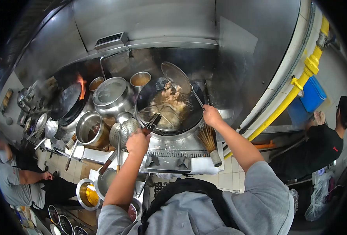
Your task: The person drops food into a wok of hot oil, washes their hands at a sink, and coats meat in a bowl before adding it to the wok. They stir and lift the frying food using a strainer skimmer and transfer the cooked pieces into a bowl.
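One left hand [137, 142] grips one wire strainer [168, 118], one right hand [212, 115] one round scoop [176, 75], at one wok [145, 96].

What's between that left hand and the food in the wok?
In the head view, a dark handle and wire strainer lie between the left hand and the food.

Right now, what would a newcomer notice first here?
Probably the big wok in the middle, holding brownish food pieces, with a wire skimmer in the left hand and a long-handled ladle or strainer in the right hand. Next, the orange flame by the black wok at left, then the yellow pipe along the right wall.
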`<control>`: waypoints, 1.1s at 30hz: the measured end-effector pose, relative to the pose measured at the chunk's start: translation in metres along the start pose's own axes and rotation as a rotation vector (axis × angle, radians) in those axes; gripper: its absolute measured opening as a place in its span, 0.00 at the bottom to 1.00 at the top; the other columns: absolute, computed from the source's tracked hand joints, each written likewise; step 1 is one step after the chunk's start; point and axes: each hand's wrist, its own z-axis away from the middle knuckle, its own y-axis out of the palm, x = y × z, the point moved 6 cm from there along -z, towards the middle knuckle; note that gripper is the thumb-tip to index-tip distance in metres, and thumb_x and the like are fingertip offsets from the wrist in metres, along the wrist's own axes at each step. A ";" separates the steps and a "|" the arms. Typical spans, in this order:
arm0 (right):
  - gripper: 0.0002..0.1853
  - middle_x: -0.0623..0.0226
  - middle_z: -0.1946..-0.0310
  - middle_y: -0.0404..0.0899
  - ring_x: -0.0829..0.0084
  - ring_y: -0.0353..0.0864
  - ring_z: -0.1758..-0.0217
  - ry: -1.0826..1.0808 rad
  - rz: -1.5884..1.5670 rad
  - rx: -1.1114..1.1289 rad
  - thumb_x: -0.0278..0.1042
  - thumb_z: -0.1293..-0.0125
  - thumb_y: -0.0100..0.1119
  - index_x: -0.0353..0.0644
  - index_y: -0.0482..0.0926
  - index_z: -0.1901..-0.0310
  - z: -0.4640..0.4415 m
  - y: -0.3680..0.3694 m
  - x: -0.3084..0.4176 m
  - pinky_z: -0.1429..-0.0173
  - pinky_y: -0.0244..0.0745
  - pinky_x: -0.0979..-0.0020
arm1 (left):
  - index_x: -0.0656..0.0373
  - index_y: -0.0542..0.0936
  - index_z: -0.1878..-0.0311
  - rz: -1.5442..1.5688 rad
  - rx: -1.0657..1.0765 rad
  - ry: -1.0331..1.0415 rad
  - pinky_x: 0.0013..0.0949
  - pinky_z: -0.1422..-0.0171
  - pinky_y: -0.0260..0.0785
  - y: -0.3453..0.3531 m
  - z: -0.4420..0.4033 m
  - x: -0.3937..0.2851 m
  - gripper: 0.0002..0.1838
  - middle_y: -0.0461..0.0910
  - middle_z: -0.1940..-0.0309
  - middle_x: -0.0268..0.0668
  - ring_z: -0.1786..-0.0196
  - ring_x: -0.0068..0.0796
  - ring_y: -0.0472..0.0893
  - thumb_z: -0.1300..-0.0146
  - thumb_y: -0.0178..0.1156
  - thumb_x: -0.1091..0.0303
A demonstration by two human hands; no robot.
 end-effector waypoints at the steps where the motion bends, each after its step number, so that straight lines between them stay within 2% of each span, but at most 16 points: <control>1: 0.10 0.46 0.64 0.80 0.48 0.81 0.63 -0.004 0.002 0.002 0.28 0.38 0.47 0.35 0.77 0.60 0.002 -0.012 0.015 0.56 0.76 0.55 | 0.61 0.73 0.51 0.001 -0.013 -0.002 0.43 0.53 0.75 0.000 -0.001 0.000 0.26 0.79 0.57 0.50 0.56 0.48 0.81 0.40 0.59 0.47; 3: 0.11 0.44 0.60 0.78 0.44 0.76 0.52 0.165 -0.053 0.166 0.27 0.40 0.47 0.36 0.77 0.59 0.017 -0.024 0.034 0.47 0.71 0.53 | 0.60 0.73 0.50 0.014 0.012 -0.015 0.43 0.53 0.75 -0.002 -0.002 -0.001 0.26 0.79 0.57 0.50 0.55 0.48 0.81 0.40 0.59 0.47; 5: 0.14 0.45 0.59 0.79 0.46 0.77 0.52 0.214 0.040 0.394 0.26 0.43 0.47 0.39 0.78 0.56 0.022 0.013 0.020 0.46 0.72 0.55 | 0.60 0.73 0.50 0.027 0.044 -0.023 0.42 0.53 0.76 -0.002 -0.003 -0.005 0.25 0.79 0.56 0.49 0.54 0.47 0.81 0.40 0.59 0.48; 7: 0.17 0.43 0.62 0.79 0.46 0.80 0.58 0.172 -0.011 0.379 0.25 0.44 0.46 0.39 0.79 0.54 0.006 0.010 0.023 0.50 0.75 0.56 | 0.59 0.73 0.49 0.032 0.057 -0.043 0.42 0.53 0.76 -0.004 -0.006 -0.008 0.25 0.78 0.56 0.49 0.53 0.46 0.81 0.40 0.59 0.48; 9: 0.16 0.43 0.67 0.81 0.53 0.83 0.73 0.230 -0.036 0.342 0.24 0.45 0.47 0.39 0.80 0.57 -0.012 -0.013 0.030 0.65 0.79 0.60 | 0.59 0.73 0.49 0.021 0.012 -0.036 0.41 0.53 0.76 0.004 -0.018 -0.004 0.26 0.78 0.55 0.49 0.54 0.46 0.81 0.41 0.59 0.48; 11: 0.14 0.47 0.72 0.81 0.55 0.83 0.75 0.246 0.050 0.322 0.23 0.46 0.49 0.36 0.81 0.60 -0.023 -0.038 0.034 0.66 0.79 0.61 | 0.59 0.73 0.48 0.031 -0.009 -0.055 0.41 0.54 0.76 0.004 -0.028 -0.003 0.26 0.78 0.54 0.48 0.55 0.45 0.82 0.41 0.60 0.48; 14: 0.06 0.52 0.82 0.79 0.56 0.82 0.79 0.280 0.259 0.533 0.24 0.51 0.56 0.34 0.81 0.78 -0.041 -0.064 0.031 0.69 0.79 0.64 | 0.59 0.74 0.48 -0.003 0.026 0.016 0.40 0.55 0.77 -0.007 -0.028 -0.008 0.26 0.79 0.56 0.46 0.56 0.44 0.82 0.42 0.61 0.49; 16: 0.09 0.54 0.84 0.79 0.61 0.79 0.83 0.228 0.320 0.732 0.27 0.53 0.57 0.39 0.78 0.87 -0.055 -0.050 0.001 0.75 0.76 0.63 | 0.58 0.77 0.50 -0.018 0.032 0.034 0.41 0.53 0.76 -0.030 -0.021 -0.009 0.24 0.79 0.55 0.46 0.55 0.44 0.82 0.41 0.60 0.49; 17: 0.11 0.56 0.86 0.78 0.65 0.77 0.86 0.415 0.264 0.807 0.28 0.54 0.58 0.41 0.76 0.90 -0.058 -0.050 -0.012 0.78 0.74 0.63 | 0.57 0.79 0.53 -0.032 0.032 0.050 0.42 0.51 0.75 -0.040 -0.020 -0.010 0.22 0.80 0.55 0.45 0.54 0.45 0.82 0.41 0.60 0.49; 18: 0.11 0.60 0.88 0.76 0.70 0.71 0.91 0.532 0.057 0.857 0.22 0.42 0.45 0.36 0.77 0.79 -0.066 -0.019 -0.081 0.88 0.62 0.70 | 0.57 0.79 0.53 -0.034 0.033 0.059 0.42 0.51 0.75 -0.045 -0.022 -0.010 0.22 0.80 0.55 0.45 0.54 0.45 0.82 0.41 0.60 0.49; 19: 0.11 0.60 0.88 0.76 0.70 0.71 0.91 0.541 0.053 0.852 0.22 0.42 0.45 0.36 0.77 0.79 -0.064 -0.031 -0.057 0.88 0.62 0.70 | 0.56 0.81 0.56 -0.031 0.031 0.057 0.41 0.51 0.75 -0.049 -0.026 -0.009 0.20 0.81 0.56 0.45 0.54 0.43 0.82 0.42 0.61 0.50; 21: 0.07 0.62 0.82 0.76 0.79 0.67 0.89 0.889 -0.028 0.876 0.24 0.41 0.47 0.41 0.74 0.75 -0.051 -0.067 -0.005 0.87 0.62 0.74 | 0.56 0.84 0.59 -0.037 0.035 0.071 0.40 0.51 0.75 -0.056 -0.032 -0.011 0.18 0.82 0.57 0.44 0.54 0.42 0.82 0.44 0.62 0.51; 22: 0.06 0.64 0.79 0.77 0.81 0.67 0.88 0.804 -0.045 0.921 0.25 0.37 0.42 0.39 0.72 0.67 -0.041 -0.091 0.041 0.87 0.59 0.80 | 0.54 0.84 0.60 -0.062 0.035 0.061 0.40 0.52 0.76 -0.061 -0.035 -0.012 0.17 0.82 0.58 0.43 0.54 0.40 0.82 0.45 0.63 0.52; 25: 0.07 0.80 0.86 0.68 0.88 0.64 0.89 0.945 0.007 1.245 0.29 0.35 0.45 0.41 0.72 0.70 -0.035 -0.106 0.060 0.88 0.57 0.83 | 0.54 0.85 0.61 -0.141 0.011 0.060 0.39 0.53 0.76 -0.079 -0.040 -0.019 0.17 0.84 0.60 0.42 0.55 0.39 0.83 0.47 0.66 0.52; 28: 0.06 0.84 0.88 0.65 0.90 0.60 0.91 1.112 -0.126 1.362 0.30 0.34 0.45 0.43 0.74 0.66 -0.032 -0.088 0.037 0.89 0.53 0.84 | 0.55 0.85 0.62 -0.176 0.013 0.056 0.38 0.54 0.77 -0.095 -0.037 -0.024 0.18 0.84 0.61 0.41 0.56 0.40 0.84 0.48 0.66 0.52; 33: 0.09 0.87 0.91 0.61 0.89 0.53 0.94 1.014 -0.265 1.406 0.32 0.32 0.42 0.49 0.73 0.56 -0.005 -0.011 -0.022 0.92 0.44 0.83 | 0.56 0.84 0.63 -0.174 -0.013 0.048 0.38 0.55 0.77 -0.101 -0.022 -0.030 0.16 0.84 0.64 0.43 0.58 0.41 0.84 0.49 0.66 0.54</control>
